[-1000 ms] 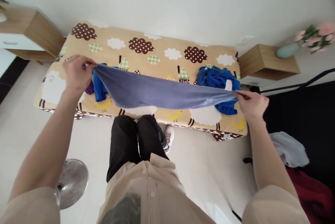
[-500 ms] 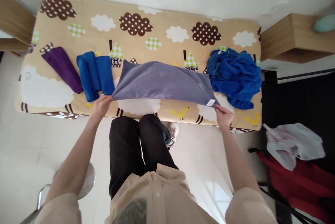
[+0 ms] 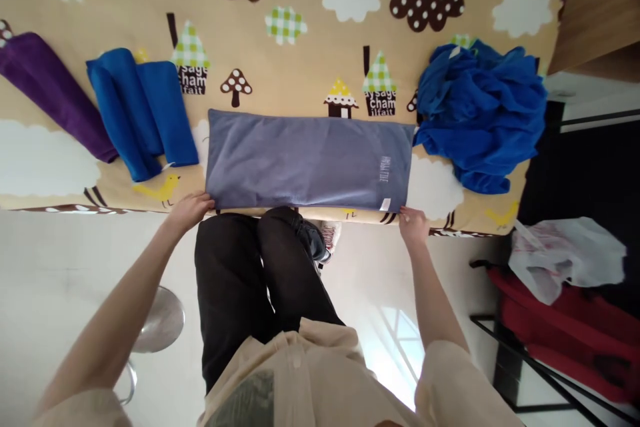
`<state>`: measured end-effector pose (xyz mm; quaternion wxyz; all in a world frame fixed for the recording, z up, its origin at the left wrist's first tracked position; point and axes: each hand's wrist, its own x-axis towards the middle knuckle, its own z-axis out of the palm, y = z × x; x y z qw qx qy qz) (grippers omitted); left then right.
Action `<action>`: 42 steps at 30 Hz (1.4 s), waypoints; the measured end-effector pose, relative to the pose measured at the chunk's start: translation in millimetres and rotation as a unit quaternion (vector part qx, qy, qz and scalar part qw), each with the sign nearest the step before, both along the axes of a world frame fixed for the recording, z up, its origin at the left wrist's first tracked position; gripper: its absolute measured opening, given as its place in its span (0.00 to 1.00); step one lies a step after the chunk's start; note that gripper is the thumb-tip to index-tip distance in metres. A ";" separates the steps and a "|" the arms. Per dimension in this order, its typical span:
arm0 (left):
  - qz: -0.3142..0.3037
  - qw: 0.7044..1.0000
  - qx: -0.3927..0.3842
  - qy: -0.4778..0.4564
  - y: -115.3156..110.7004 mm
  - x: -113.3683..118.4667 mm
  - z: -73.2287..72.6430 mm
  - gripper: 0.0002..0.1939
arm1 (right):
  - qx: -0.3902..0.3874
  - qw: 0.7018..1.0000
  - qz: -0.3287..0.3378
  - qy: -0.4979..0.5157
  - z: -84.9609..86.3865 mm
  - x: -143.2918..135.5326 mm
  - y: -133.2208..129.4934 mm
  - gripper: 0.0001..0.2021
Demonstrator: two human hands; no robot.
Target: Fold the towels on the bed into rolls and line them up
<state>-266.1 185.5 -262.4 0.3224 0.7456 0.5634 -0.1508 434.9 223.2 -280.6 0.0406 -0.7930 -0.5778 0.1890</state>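
A grey-blue towel (image 3: pixel 300 160) lies spread as a long, nearly flat rectangle at the front edge of the patterned bed. My left hand (image 3: pixel 193 208) pinches its near left corner. At the near right corner, beside a small white label, my right hand (image 3: pixel 414 223) grips the towel between thumb and fingers. Left of it rest a folded blue towel (image 3: pixel 143 114) and a rolled or folded purple towel (image 3: pixel 57 94). A crumpled heap of blue cloth (image 3: pixel 483 117) sits just right of the grey-blue towel.
The bed's cover (image 3: pixel 310 74) has printed clouds, houses and sheep. A wooden shelf (image 3: pixel 595 14) stands at the right. Lower right are a white plastic bag (image 3: pixel 570 257), a red item (image 3: pixel 570 334) and a black metal frame. A round metal stool (image 3: pixel 160 320) is at lower left.
The grey-blue towel has come down from a stretched, sagging shape to lie flat on the bed. Both hands moved lower with its near corners. The view has shifted closer over the bed.
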 end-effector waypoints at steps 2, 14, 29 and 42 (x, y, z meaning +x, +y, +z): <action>-0.004 0.997 -0.070 0.041 12.8 6.4 5.5 0.06 | -0.055 0.997 0.012 -0.058 12.1 -17.7 0.0 0.10; 0.042 0.981 0.143 -0.126 84.4 235.8 -29.3 0.31 | -0.011 0.937 0.319 0.144 -27.6 -309.6 45.3 0.31; 0.121 0.951 0.236 -0.160 102.8 208.2 -57.4 0.32 | 0.015 0.988 0.112 -0.102 -37.6 -124.9 108.2 0.32; 0.366 0.893 0.259 -0.039 50.8 127.2 -63.7 0.34 | 0.018 0.985 0.134 -0.104 -48.4 -77.4 65.0 0.34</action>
